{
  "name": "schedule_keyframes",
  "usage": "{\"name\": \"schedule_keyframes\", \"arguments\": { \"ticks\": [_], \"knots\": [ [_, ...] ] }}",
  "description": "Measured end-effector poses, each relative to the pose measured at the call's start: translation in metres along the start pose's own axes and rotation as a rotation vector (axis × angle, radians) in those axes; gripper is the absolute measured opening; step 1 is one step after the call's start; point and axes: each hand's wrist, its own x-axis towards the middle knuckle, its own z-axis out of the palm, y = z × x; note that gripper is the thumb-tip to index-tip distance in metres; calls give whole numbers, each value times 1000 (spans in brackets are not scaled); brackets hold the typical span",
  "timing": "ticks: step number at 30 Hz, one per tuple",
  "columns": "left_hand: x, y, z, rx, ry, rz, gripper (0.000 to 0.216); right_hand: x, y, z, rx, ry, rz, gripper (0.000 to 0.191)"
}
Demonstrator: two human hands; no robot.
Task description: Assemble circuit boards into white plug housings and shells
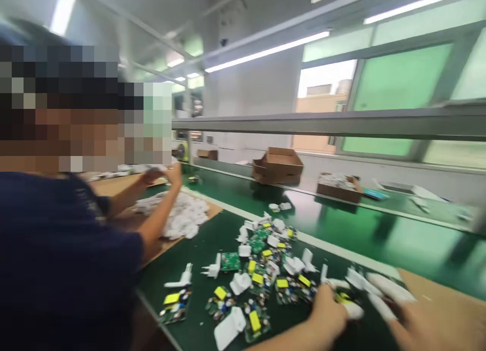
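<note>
At the lower right, my left hand (330,308), with white coverings on its fingertips, pinches a small circuit board (343,296) with a yellow component. Close beside it is my right hand (402,305), blurred, also with white-covered fingers. Its fingertips close on a white plug housing (356,279), whose far end points towards the board. Left of my hands lies a loose pile of circuit boards with yellow parts (281,283) and white plug pieces (230,328), on the dark green mat (205,234). A bare green board (230,261) lies joined to or touching a white plug.
A co-worker in a dark blue shirt (68,260) works at the left beside a heap of white parts (186,214). Behind the mat runs a green conveyor belt (235,186). Cardboard boxes (279,166) stand along its far side, below a grey rail (326,125).
</note>
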Motion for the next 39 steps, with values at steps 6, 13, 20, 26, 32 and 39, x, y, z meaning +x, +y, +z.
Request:
{"name": "schedule_keyframes", "arguments": {
  "ticks": [6,13,20,26,32,39],
  "knots": [
    [18,-8,3,176,-108,105,35,4,-17,-13,337,-199,144,28],
    [16,-2,2,280,-51,165,41,3,-17,-5,368,-283,210,27],
    [10,2,3,261,-54,198,41,2,-26,-4,290,-289,237,27],
    [14,1,1,127,-29,167,41,0,-26,-2,258,-339,174,28],
    [22,-5,5,-157,-78,7,38,-4,-20,3,394,-317,401,46],
    [21,1,3,-338,-84,-118,36,-9,-30,3,366,-397,367,56]
  ]
}}
